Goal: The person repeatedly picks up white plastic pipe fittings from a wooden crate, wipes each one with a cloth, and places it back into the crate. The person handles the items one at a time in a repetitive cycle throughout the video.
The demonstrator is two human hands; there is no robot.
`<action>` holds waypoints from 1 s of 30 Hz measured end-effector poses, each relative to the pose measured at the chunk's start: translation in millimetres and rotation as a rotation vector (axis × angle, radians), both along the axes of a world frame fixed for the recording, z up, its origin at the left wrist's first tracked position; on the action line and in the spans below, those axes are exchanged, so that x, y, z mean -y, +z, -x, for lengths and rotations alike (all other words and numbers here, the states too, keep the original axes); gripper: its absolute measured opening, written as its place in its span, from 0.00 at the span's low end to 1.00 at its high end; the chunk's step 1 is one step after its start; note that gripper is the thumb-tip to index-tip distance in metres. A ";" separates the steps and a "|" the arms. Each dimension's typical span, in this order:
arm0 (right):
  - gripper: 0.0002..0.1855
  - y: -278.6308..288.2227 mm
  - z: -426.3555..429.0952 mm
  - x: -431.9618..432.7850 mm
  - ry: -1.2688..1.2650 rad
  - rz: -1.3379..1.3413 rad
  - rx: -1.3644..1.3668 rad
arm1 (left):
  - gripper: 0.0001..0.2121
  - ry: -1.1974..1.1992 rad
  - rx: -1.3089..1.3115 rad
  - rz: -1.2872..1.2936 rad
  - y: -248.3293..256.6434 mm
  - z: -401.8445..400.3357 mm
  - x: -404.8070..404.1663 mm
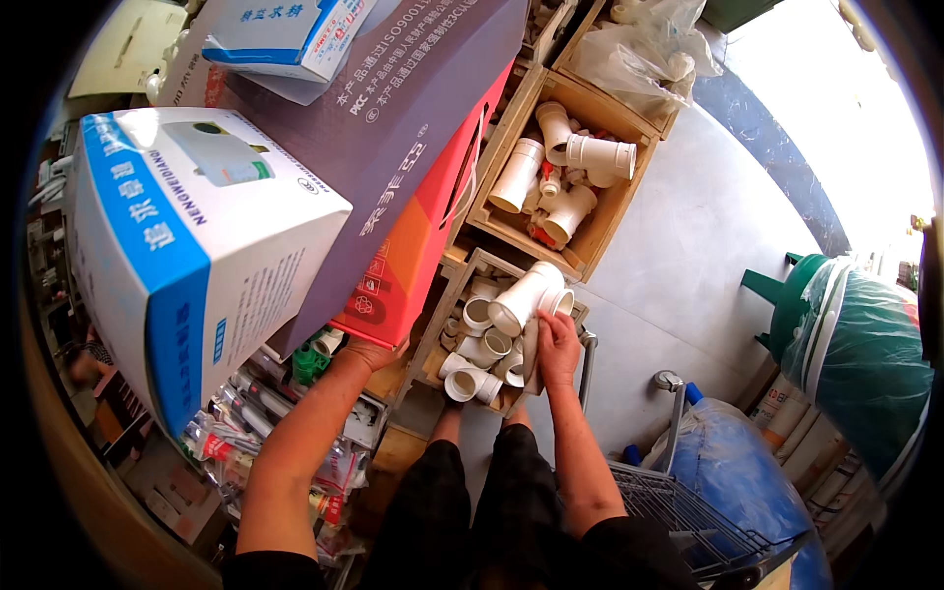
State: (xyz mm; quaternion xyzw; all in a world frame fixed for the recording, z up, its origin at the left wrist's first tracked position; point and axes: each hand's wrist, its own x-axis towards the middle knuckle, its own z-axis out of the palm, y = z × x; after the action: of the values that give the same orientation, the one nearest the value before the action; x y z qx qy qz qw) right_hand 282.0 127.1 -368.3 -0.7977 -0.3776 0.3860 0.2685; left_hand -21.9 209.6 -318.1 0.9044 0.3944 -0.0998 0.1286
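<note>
My right hand [558, 346] grips the lower rim of a white plastic pipe tee [525, 295]. The tee is over a wooden crate [424, 365] of white pipe fittings [466, 383], several with their round mouths facing up. A tan strip beside my right fingers is too unclear to name. My left hand [372, 354] reaches to the lower end of a large red and purple carton [402, 295]. That carton hides most of its fingers, so its grip cannot be made out. A green plastic fitting [308, 363] lies just left of the left wrist.
Another wooden crate [608, 247] of white fittings stands beyond. A printed white and blue box [273, 243] rests on the carton. At right are a wire shopping cart [664, 505], a blue plastic-wrapped bundle [752, 472] and a green plastic-wrapped object [870, 369]. Packaged parts [243, 420] lie at left.
</note>
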 end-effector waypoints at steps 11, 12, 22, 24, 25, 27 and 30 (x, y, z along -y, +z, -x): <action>0.08 91.9 27.9 90.0 -0.016 0.024 0.102 | 0.13 -0.096 0.090 0.111 15.4 -8.4 -12.9; 0.08 102.0 29.2 89.6 -0.023 0.009 0.106 | 0.14 -0.102 0.064 0.134 16.6 -10.7 -11.8; 0.08 202.1 34.3 81.6 0.105 -0.181 0.009 | 0.33 1.289 0.864 1.558 56.2 -79.0 113.5; 0.08 217.0 41.3 88.0 0.156 -0.149 -0.028 | 0.30 1.382 1.087 1.754 79.2 -74.4 140.3; 0.08 222.5 43.7 91.2 0.182 -0.135 -0.044 | 0.30 1.430 1.171 1.778 92.8 -76.0 147.9; 0.09 230.5 48.4 102.8 0.234 -0.103 -0.073 | 0.30 1.529 1.339 1.821 118.8 -75.9 163.3; 0.09 237.4 51.6 118.0 0.276 -0.086 -0.122 | 0.31 1.460 1.366 1.978 132.1 -60.1 180.3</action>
State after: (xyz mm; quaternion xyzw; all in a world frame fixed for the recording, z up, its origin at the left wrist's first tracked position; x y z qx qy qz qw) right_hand 230.4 9.1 -130.9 -0.7011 -0.4827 0.4505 0.2692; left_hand 38.2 29.3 -186.0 -0.0955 0.3969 0.2093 0.8886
